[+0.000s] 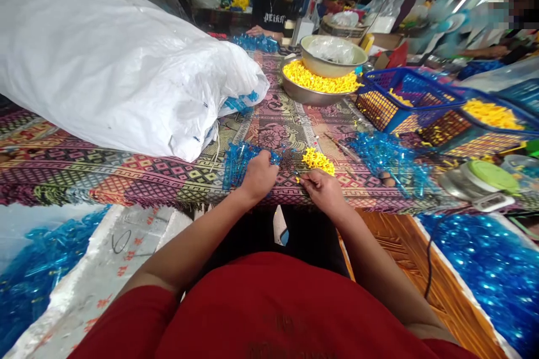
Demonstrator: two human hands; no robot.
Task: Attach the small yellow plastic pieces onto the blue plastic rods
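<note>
Working at the near edge of a table under patterned woven cloth [160,179], you have a bulging white sack [113,61] to the left and, farther off, a steel bowl of yellow plastic pieces [320,81] and a blue wire basket [400,98] to the right. Your left hand [259,176] is closed over blue plastic runners [238,165], near a small yellow pile [318,161]. Your right hand [324,190] pinches a tiny piece [297,178], too small to identify, beside that pile.

Red short-sleeved T-shirt [261,314], faint darker print [282,325] across the front; loose sleeves [126,314] at either side of the shirt, then bare arms [189,241], bare left hand [259,176] and bare right hand [324,190] beyond it.
</note>
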